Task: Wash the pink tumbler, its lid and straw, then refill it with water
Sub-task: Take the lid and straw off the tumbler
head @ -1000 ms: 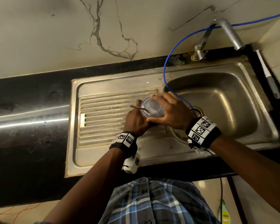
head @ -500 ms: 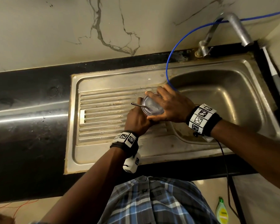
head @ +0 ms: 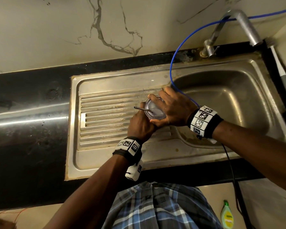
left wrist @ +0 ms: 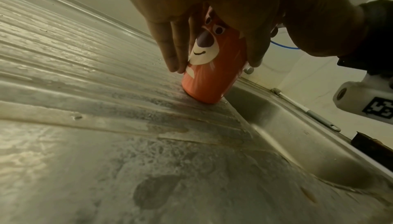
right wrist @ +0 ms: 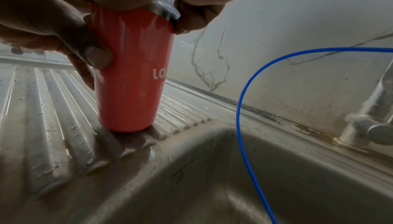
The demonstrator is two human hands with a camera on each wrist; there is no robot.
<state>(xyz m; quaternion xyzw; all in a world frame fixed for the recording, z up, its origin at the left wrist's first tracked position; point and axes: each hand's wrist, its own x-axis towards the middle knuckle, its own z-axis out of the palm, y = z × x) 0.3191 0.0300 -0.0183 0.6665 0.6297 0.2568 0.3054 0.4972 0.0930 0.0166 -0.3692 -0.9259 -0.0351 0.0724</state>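
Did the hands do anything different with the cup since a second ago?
Hardly. The right hand still covers the clear lid, though its fingers have crept a little further round the far rim. The left hand still grips the pink tumbler, which stays upright on the ribbed drainboard. The straw still points left.

My pink tumbler (right wrist: 129, 83) stands upright on the ribbed steel drainboard (head: 104, 123), at its right end just beside the sink basin (head: 229, 103). Water beads wet the ribs around its base. The sink unit sits in a black countertop (head: 28, 129); a long-handled brush (head: 281, 71) lies along the counter's right edge.
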